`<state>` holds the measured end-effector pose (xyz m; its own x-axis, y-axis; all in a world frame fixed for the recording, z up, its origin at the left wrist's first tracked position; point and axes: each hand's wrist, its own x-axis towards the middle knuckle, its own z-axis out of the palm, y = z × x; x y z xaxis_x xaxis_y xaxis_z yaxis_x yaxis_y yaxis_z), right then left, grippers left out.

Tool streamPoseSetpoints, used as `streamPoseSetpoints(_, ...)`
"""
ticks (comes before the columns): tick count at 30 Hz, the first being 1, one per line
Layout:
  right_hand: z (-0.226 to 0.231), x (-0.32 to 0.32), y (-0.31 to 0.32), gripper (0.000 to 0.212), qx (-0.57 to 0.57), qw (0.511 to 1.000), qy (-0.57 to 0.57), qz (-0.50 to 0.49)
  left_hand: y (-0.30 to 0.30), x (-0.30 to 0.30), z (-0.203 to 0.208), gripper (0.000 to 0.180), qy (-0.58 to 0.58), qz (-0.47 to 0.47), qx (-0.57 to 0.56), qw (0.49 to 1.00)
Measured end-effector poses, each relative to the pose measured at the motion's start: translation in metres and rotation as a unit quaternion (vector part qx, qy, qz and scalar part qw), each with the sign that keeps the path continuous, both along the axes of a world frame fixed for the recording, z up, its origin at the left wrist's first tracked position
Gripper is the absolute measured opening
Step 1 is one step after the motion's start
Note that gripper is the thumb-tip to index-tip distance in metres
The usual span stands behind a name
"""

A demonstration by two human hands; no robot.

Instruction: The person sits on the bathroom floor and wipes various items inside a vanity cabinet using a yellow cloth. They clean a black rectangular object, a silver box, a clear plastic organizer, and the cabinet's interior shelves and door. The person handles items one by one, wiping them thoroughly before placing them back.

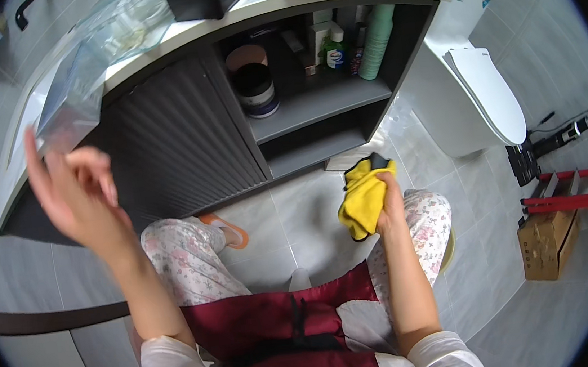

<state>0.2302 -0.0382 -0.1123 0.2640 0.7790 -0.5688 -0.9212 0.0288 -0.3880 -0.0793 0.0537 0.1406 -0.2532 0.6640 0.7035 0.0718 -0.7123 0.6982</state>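
A yellow cloth with a dark edging point(363, 201) is bunched in my right hand point(392, 205), whose fingers are closed round it. The cloth hangs above the tiled floor, in front of the grey cabinet's open shelves point(326, 114). My left hand point(76, 183) is raised near the left end of the white countertop point(118, 74), slightly blurred. Its index finger is stretched out and the other fingers are loosely bent, with nothing visible in them. Just beyond it stands a clear plastic container point(74, 100); I cannot tell whether my fingers touch it.
A ribbed cabinet door point(172, 136) stands left of the shelves, which hold a dark-lidded jar point(256, 90), a green bottle point(335, 50) and a stack of green cups point(376, 43). To the right are a white toilet point(490, 89), a red-and-grey step ladder point(572, 201) and a cardboard box point(544, 245).
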Motion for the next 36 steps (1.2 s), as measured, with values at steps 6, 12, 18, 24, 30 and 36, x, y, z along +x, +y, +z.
streamPoseSetpoints(6,-0.032,0.012,0.084,0.029,-0.064,0.906,-0.402,0.117,-0.014,0.004,-0.088,0.033,0.448,0.003,0.223,0.866)
streamPoseSetpoints(12,-0.095,0.030,0.145,0.047,-0.149,0.328,-0.930,0.071,0.045,0.024,-0.137,0.031,0.574,0.090,0.278,0.765)
streamPoseSetpoints(18,-0.125,0.043,0.167,0.049,-0.137,0.326,-0.906,0.234,0.079,0.003,-0.184,0.034,0.620,0.199,0.294,0.699)
streamPoseSetpoints(24,-0.117,0.048,0.192,0.045,-0.080,0.345,-0.926,0.131,0.086,0.003,-0.192,0.030,0.574,0.221,0.318,0.721)
streamPoseSetpoints(30,-0.083,0.030,0.204,0.039,-0.122,0.368,-0.915,0.111,0.073,0.017,-0.184,0.031,0.568,0.203,0.290,0.743)
streamPoseSetpoints(36,-0.095,-0.043,0.207,0.038,-0.049,0.405,-0.896,0.177,0.072,0.018,-0.184,0.031,0.552,0.194,0.272,0.764)
